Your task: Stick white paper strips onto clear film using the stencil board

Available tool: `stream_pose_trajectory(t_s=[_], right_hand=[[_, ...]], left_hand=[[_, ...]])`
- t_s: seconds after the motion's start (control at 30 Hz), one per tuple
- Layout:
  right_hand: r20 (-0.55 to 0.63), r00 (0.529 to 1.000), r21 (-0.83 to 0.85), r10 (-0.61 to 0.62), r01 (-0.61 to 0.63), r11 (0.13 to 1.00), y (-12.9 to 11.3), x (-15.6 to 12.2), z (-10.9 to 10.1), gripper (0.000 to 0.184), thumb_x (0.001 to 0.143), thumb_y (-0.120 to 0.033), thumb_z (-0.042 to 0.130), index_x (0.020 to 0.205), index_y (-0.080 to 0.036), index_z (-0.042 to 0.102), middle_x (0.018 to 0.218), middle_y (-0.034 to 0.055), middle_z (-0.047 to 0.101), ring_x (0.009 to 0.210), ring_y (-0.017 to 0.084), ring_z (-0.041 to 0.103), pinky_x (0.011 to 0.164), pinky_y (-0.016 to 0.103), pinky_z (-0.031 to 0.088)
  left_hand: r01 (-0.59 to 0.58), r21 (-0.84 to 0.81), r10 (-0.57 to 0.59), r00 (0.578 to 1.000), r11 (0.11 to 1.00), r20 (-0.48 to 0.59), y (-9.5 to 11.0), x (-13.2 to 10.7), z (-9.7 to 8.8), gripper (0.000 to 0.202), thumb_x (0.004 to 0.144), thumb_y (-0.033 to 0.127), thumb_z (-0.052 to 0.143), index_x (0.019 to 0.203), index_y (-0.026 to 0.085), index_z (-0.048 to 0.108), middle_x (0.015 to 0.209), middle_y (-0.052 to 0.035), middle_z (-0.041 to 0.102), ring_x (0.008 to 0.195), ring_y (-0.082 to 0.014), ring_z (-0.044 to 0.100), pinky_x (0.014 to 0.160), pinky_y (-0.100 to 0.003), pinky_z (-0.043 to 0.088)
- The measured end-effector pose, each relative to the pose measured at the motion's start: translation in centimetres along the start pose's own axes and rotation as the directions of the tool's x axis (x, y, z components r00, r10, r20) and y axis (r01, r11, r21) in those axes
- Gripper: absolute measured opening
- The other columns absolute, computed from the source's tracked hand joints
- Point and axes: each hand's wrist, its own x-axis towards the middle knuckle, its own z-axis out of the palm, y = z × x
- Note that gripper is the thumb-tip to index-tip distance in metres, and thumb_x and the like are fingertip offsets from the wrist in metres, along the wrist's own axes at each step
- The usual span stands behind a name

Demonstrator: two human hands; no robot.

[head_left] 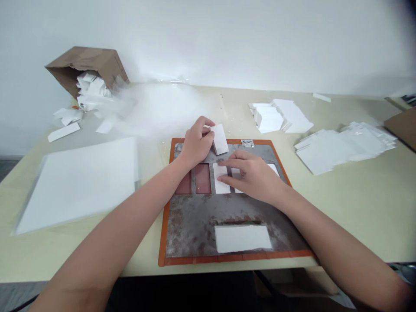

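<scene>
Head view: your left hand point(196, 143) has its fingers closed on a white card point(220, 139), which sits tilted over the top edge of the orange-rimmed metal plate point(195, 260). Your right hand point(250, 175) lies open, fingers extended and resting on white cards point(221, 178) in the plate's slots.

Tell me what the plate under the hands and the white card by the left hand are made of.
The plate looks like bare steel: dull grey, blotched with rust-brown patches. Its orange border seems rubbery, though that's uncertain. The white card looks like matte paperboard or thin foam, with crisp cut edges; the look can't settle which.
</scene>
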Motion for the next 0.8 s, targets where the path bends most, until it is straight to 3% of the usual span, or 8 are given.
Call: stream_pose_trajectory(t_s=[0.8], right_hand=[[-0.007, 1.000, -0.052, -0.029, 0.028, 0.998, -0.28, -0.29, -0.31, 0.028, 0.090, -0.039, 0.065, 0.109, -0.020, 0.072, 0.094, 0.0044, 0.065, 0.064, 0.013, 0.058, 0.059, 0.029, 0.044]], left_hand=[[-0.003, -0.011, 0.003, 1.000, 1.000, -0.003, -0.07, 0.08, -0.03, 0.019, 0.081, 0.006, 0.050, 0.089, 0.023, 0.051, 0.060, 0.0055, 0.056, 0.062, -0.0152, 0.053, 0.067, -0.032, 0.040]])
